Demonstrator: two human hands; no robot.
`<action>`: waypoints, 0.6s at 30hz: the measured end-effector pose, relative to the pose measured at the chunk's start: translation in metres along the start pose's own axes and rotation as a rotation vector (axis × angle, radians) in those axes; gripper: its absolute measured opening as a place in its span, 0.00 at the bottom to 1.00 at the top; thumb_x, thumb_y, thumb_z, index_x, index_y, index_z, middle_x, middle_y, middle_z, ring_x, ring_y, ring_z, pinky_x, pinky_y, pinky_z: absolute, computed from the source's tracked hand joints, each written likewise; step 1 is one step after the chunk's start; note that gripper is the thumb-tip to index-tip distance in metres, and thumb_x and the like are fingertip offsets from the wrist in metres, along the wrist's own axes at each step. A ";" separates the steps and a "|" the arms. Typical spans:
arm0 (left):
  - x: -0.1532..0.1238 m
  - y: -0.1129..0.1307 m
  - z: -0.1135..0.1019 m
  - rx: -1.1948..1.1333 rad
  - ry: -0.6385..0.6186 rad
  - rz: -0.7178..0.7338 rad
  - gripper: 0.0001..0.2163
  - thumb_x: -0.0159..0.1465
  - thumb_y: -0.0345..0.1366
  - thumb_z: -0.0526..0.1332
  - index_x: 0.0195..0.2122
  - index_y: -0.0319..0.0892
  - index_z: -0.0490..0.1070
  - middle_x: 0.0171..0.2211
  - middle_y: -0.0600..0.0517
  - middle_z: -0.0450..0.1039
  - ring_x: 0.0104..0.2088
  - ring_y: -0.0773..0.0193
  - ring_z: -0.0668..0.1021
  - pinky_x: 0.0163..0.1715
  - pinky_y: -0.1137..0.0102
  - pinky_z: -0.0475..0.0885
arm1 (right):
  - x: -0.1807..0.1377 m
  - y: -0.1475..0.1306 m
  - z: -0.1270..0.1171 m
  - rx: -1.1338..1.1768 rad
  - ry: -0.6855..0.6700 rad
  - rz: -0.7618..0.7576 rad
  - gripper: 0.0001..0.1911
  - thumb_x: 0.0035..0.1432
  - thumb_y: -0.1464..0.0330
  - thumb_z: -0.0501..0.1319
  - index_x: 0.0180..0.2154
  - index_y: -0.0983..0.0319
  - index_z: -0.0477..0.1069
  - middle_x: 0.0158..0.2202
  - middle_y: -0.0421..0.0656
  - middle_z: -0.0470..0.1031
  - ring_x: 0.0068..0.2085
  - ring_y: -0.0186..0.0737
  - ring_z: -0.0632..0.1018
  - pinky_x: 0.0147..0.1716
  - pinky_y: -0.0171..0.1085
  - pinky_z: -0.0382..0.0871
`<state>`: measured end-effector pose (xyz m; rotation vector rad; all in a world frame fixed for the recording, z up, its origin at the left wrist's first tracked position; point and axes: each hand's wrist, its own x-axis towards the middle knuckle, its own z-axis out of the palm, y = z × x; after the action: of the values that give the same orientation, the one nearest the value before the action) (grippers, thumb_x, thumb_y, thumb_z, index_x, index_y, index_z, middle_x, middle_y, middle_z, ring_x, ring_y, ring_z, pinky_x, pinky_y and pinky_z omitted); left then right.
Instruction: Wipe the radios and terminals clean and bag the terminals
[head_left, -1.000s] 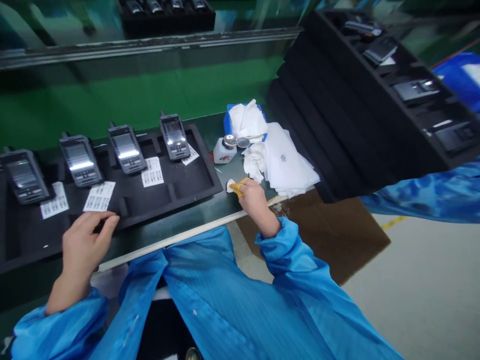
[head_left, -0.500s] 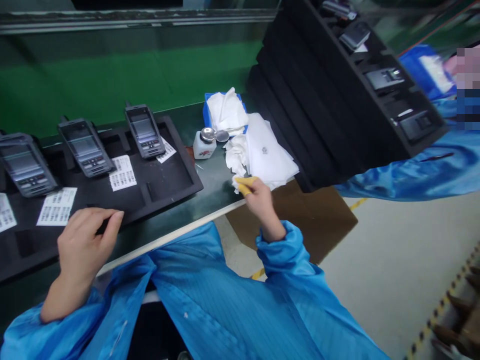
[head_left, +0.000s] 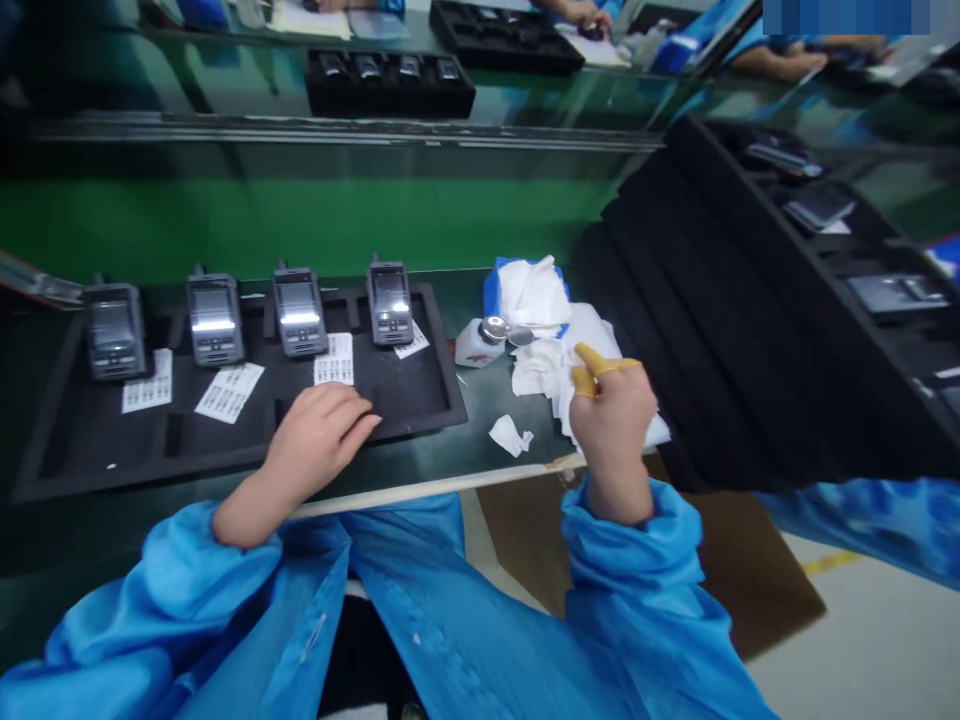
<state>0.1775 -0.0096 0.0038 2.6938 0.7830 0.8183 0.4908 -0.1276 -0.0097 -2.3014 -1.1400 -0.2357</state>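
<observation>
My left hand (head_left: 319, 440) rests at the front edge of a black foam tray (head_left: 390, 395), fingers loosely bent and nothing in it. Four handheld terminals stand in the tray, the nearest-right one (head_left: 391, 300) beside a white barcode label sheet (head_left: 411, 343). Yellow finger cots cover fingertips of my right hand (head_left: 615, 410), which is over a stack of white wipes (head_left: 592, 335) with its fingers apart. Whether they touch the wipes I cannot tell. A crumpled wipe scrap (head_left: 510, 436) lies left of this hand.
A white dispenser bottle (head_left: 480, 345) with its metal lid raised stands by a blue box (head_left: 491, 290) of wipes. Stacked black foam trays (head_left: 675, 260) lean at the right. Below the table edge is a cardboard box (head_left: 525, 530). Other people's hands work beyond the partition.
The view has shifted, showing more of the far side. My right hand has moved from the wipe scrap onto the wipe stack; the scrap now lies free. My left hand has moved right along the tray.
</observation>
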 end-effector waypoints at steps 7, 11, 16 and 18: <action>0.019 0.007 0.039 0.138 -0.236 -0.025 0.25 0.66 0.49 0.54 0.56 0.36 0.67 0.60 0.36 0.64 0.63 0.45 0.63 0.62 0.44 0.52 | 0.036 -0.053 0.019 -0.173 -0.060 -0.448 0.17 0.53 0.75 0.51 0.36 0.61 0.78 0.34 0.49 0.71 0.36 0.45 0.67 0.35 0.43 0.61; 0.024 0.009 0.045 0.173 -0.295 -0.103 0.30 0.65 0.53 0.53 0.60 0.35 0.63 0.63 0.36 0.58 0.65 0.45 0.60 0.63 0.44 0.47 | 0.043 -0.064 0.024 -0.267 -0.135 -0.481 0.16 0.50 0.77 0.51 0.31 0.62 0.77 0.31 0.50 0.71 0.34 0.45 0.65 0.32 0.43 0.56; 0.024 0.009 0.046 0.184 -0.337 -0.134 0.34 0.64 0.55 0.52 0.62 0.29 0.59 0.65 0.34 0.54 0.66 0.44 0.57 0.64 0.46 0.48 | 0.062 -0.103 0.033 -0.099 -0.104 -0.594 0.20 0.54 0.77 0.49 0.40 0.62 0.77 0.37 0.49 0.71 0.39 0.45 0.66 0.37 0.43 0.57; 0.024 0.009 0.047 0.175 -0.335 -0.124 0.35 0.64 0.55 0.52 0.62 0.27 0.58 0.65 0.32 0.54 0.66 0.44 0.57 0.63 0.47 0.50 | 0.072 -0.129 0.046 -0.024 -0.165 -0.684 0.21 0.58 0.76 0.47 0.44 0.60 0.76 0.39 0.47 0.71 0.42 0.45 0.66 0.39 0.43 0.57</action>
<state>0.2245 -0.0067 -0.0208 2.7891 0.9625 0.2696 0.4312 0.0092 0.0320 -1.8941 -1.9907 -0.3125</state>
